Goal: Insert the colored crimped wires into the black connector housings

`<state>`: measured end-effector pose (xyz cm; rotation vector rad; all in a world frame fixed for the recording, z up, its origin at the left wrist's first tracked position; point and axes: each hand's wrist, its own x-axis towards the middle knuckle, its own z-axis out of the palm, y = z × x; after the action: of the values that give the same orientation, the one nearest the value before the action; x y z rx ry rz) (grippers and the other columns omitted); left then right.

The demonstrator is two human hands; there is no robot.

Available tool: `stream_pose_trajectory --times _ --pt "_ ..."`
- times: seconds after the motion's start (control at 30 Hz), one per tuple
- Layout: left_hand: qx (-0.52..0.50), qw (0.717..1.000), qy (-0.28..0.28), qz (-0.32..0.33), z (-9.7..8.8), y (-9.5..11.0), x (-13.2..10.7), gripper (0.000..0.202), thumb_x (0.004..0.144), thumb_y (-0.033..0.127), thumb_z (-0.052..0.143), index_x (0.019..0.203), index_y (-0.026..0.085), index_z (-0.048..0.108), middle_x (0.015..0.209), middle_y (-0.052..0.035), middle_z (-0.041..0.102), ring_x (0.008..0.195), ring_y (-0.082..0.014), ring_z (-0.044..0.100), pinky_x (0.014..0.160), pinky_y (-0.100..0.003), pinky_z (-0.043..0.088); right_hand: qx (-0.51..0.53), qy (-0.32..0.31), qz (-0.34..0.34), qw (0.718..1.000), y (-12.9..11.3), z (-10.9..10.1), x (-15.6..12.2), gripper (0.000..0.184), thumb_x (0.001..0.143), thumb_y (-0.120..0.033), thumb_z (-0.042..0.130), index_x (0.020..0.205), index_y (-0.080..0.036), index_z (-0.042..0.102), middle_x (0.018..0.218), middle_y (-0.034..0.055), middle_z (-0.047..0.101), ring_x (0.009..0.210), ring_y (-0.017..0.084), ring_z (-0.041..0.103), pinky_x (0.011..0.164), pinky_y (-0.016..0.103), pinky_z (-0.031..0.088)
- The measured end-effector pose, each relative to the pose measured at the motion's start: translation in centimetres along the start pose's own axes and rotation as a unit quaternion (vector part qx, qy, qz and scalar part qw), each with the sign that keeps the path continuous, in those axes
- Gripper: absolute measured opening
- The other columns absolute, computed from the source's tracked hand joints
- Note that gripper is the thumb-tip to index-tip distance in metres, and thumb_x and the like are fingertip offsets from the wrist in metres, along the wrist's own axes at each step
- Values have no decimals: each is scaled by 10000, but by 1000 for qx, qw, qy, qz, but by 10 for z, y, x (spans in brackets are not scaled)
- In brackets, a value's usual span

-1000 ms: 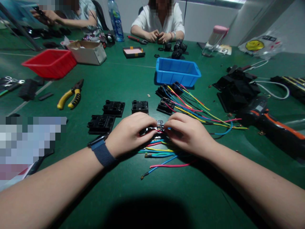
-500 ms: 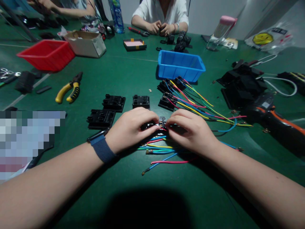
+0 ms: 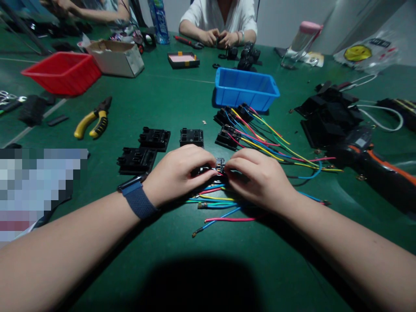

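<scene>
My left hand (image 3: 177,173) and my right hand (image 3: 260,177) meet over the green table (image 3: 182,108), fingers curled round a small black connector block (image 3: 220,165) held between them. Coloured wires (image 3: 217,203) in red, blue, yellow and green trail from under both hands toward me. A dark blue watch band (image 3: 138,201) sits on my left wrist. Just beyond my hands lie three bare black connector blocks (image 3: 155,138) and two wired blocks (image 3: 227,138) whose coloured leads fan out to the right.
A blue bin (image 3: 245,89) stands behind the wired blocks, a red bin (image 3: 61,71) and a cardboard box (image 3: 115,56) at far left. Yellow-handled pliers (image 3: 92,123) lie left. A black-and-orange power tool (image 3: 373,167) and black parts (image 3: 328,115) sit right. A person (image 3: 219,21) works across the table.
The view has tipped down slightly, so everything sits a little higher in frame. My hands stay together on the connector block with only small finger shifts.
</scene>
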<state>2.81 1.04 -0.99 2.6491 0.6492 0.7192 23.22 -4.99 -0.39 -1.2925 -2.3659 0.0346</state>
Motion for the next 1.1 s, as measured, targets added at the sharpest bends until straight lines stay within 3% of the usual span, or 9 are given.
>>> stream_pose_trajectory --times 0.33,1.1 --pt "14 999 -8 38 -1 -1 -3 154 870 203 516 945 172 646 949 -60 671 876 -165 588 776 -284 464 24 15 46 999 -2 0 0 94 818 -200 502 868 -181 580 887 75 601 815 188 549 696 292 448" --pt "1 999 -3 39 -3 1 0 146 846 181 550 925 140 665 914 -70 676 882 -176 591 794 -301 477 46 11 54 997 -1 3 1 65 820 -190 498 817 -172 560 811 44 570 771 169 518 673 278 430"
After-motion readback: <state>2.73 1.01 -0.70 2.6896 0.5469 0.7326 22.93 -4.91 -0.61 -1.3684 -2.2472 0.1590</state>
